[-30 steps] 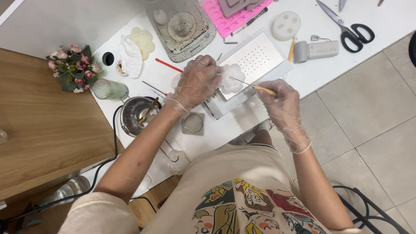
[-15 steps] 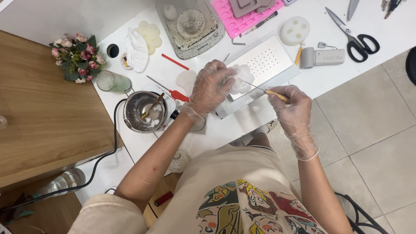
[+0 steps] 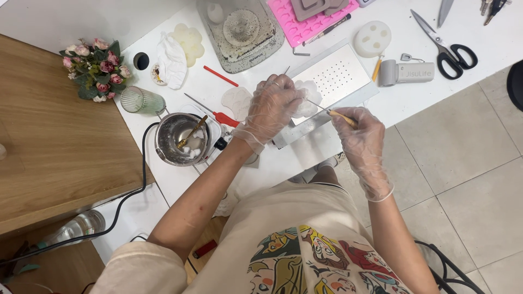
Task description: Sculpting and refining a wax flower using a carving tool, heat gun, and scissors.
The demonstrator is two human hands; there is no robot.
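Left hand (image 3: 275, 106) grips a white wax piece (image 3: 306, 98) over the perforated tray (image 3: 338, 76); right hand (image 3: 362, 128) pinches a pick (image 3: 327, 110) touching it; pot (image 3: 177, 139) nearby.

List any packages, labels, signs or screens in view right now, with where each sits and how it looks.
Small grey handheld device: lying on the white table right of the perforated white tray, left of the black-handled scissors; short cylinder head on a boxy body, pale lettering along its side.
Clear rectangular container: top centre of the table; a small dark label on its near rim.
No packages, signs or screens show.
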